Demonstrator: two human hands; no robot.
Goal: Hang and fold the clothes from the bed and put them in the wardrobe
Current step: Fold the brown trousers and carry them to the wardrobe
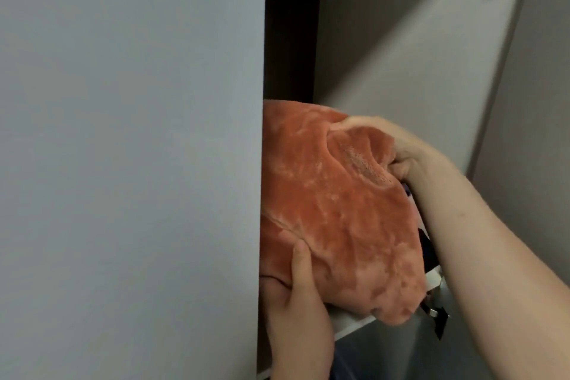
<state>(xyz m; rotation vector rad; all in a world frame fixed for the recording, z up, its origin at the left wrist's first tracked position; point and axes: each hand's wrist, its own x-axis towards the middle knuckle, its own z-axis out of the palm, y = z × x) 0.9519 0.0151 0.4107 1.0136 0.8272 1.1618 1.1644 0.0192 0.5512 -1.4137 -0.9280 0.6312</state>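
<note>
a: where is the orange fleece bundle (333, 213) sitting?
b: frame centre, half on the wardrobe shelf (348, 322), overhanging toward us.
a: hands?
b: left hand (296, 290) is gripping its lower-left edge, right hand (398, 145) is clutching the upper-right fold.

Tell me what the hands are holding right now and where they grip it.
Both hold the orange fleece: the left hand grips its lower near edge, the right hand pinches its upper right fold.
</note>
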